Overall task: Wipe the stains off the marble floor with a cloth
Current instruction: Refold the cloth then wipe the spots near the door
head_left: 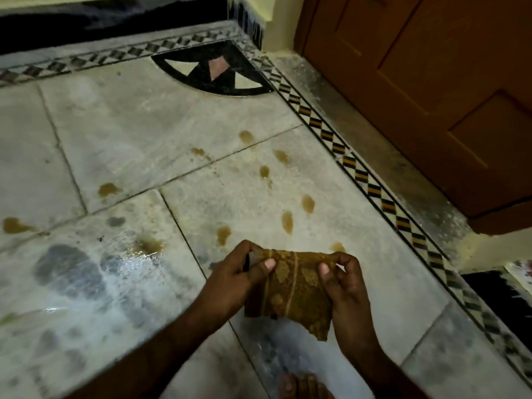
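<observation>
the step in hand looks like readying the cloth, not wiping yet: the left hand (236,276) and right hand (344,286) hold a brown and mustard patterned cloth (290,292) stretched between them above the pale marble floor (129,128), fingers closed and pinching its top corners. amber-brown liquid stains (288,221) lie scattered just beyond the cloth, untouched, some farther off toward the black fan-shaped inlay (218,69). next the cloth probably needs folding and pressing down onto the nearest stain. one stain is partly hidden behind the cloth; whether the cloth is wet is unclear.
</observation>
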Motion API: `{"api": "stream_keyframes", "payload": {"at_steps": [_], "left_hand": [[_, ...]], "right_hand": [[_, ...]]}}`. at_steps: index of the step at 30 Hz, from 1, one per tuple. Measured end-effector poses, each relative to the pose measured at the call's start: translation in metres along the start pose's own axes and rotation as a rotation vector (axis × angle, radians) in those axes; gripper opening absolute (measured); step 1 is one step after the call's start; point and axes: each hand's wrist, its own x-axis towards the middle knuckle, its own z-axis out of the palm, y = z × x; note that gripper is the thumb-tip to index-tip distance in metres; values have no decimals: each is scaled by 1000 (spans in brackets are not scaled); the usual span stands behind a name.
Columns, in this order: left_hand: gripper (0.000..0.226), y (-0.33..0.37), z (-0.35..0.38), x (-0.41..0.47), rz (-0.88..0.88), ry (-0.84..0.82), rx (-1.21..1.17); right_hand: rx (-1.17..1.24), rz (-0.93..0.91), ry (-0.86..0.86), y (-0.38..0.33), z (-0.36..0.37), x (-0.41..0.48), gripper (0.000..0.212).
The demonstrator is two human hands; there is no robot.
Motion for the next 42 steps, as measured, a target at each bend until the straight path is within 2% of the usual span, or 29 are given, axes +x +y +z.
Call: {"api": "stream_keyframes", "payload": {"at_steps": [4, 7, 10, 16, 20, 22, 24, 26, 28, 30, 34, 42], "left_hand": [[13, -25, 19, 3, -19, 280, 89], [14, -34, 30, 8, -34, 437, 195], [9, -36, 40, 11, -18, 532, 271], [13, -37, 67, 14, -45, 624, 308], [12, -51, 90, 13, -60, 635, 313], [29, -64, 97, 10, -92, 599, 371], [47, -81, 96, 5, -81, 579, 500], [54, -100, 92, -1, -6, 545, 754], [59, -124, 87, -3, 86, 468, 1011], [59, -140, 84, -3, 139, 410, 1141], [58, -148, 80, 2, 207, 411, 1238], [60, -164, 52, 3, 194, 410, 1340]], "right_hand": [[-286, -75, 54, 24, 9, 14, 18], [-383, -131, 23, 36, 14, 28, 21], [-429, -173, -18, 37, 15, 37, 10], [-470, -180, -72, 30, -3, 50, 14], [-558, -126, -139, 35, -29, 59, 19], [-741, -151, -173, 51, -44, 66, 30], [-942, -359, -158, 65, -55, 68, 49], [-1070, -613, -174, 80, -58, 64, 48], [-1181, -819, -262, 95, -56, 59, 44], [-1289, -964, -400, 109, -51, 56, 51], [-1420, -961, -532, 122, -48, 61, 64], [-1500, -989, -620, 121, -43, 60, 73]]}}
